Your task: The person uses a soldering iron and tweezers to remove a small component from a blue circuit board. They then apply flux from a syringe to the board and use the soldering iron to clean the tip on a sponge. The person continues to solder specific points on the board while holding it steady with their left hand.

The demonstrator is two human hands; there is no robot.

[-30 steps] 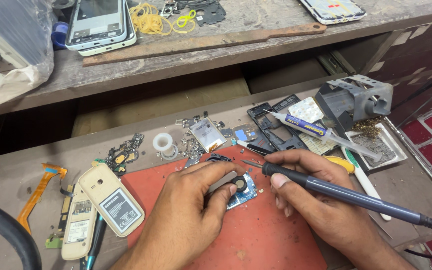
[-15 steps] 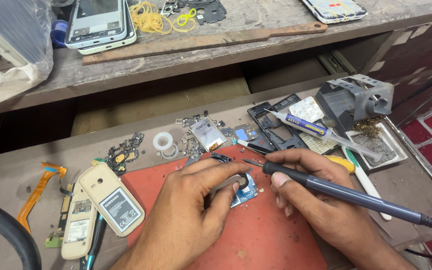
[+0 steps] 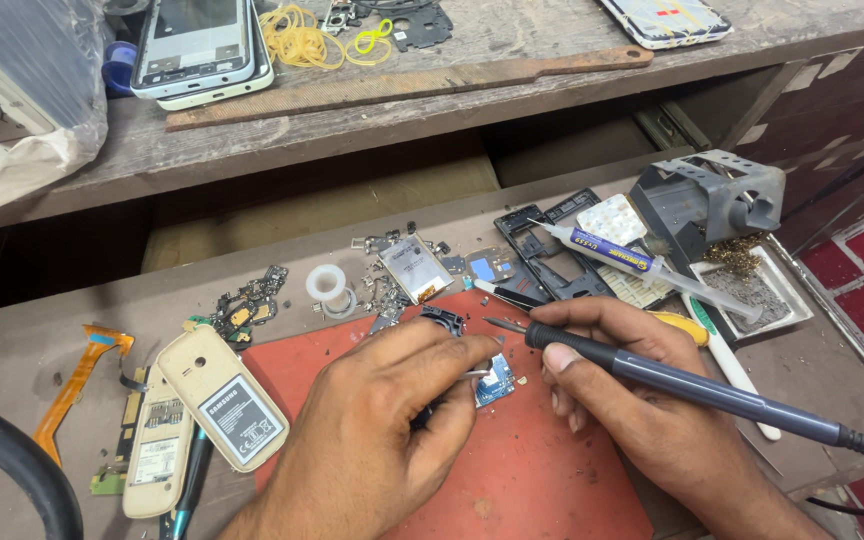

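- red work mat (image 3: 512, 480) is the landmark here, everything else placed rel. to it
- left hand (image 3: 382, 430) sits on the mat's middle; fingers curled tight round a thin metal tool, prob. tweezers (image 3: 474, 374); tip pokes out toward the small blue circuit board (image 3: 497, 380); so clamped on that, not open
- the board lies flat on the mat, upper centre, just beside the left fingertips and betw. the two hands
- right hand (image 3: 632, 400) on the mat's right edge, closed in a pen grip on a soldering iron (image 3: 692, 385); dark grey handle runs off to the lower right w/ cable; metal tip points left, just above the board; can't tell if it's touching
- hands are close together but not touching each other
- black plastic bit (image 3: 442, 320) at the mat's top edge, right behind the left hand
- left of the mat: two beige phone back covers (image 3: 222, 400), one overlapping the other; orange flex cable (image 3: 77, 375) further left
- behind the mat: roll of clear tape (image 3: 325, 283), small silvery battery-ish part (image 3: 414, 268) amid loose scraps, black phone frames (image 3: 542, 245)
- right-rear of the mat: syringe tube (image 3: 642, 265) lying across a metal tray (image 3: 787, 305); grey iron stand (image 3: 712, 195) behind that
- shelf above and behind the mat: white phones (image 3: 202, 45), yellow rubber bands (image 3: 302, 40)
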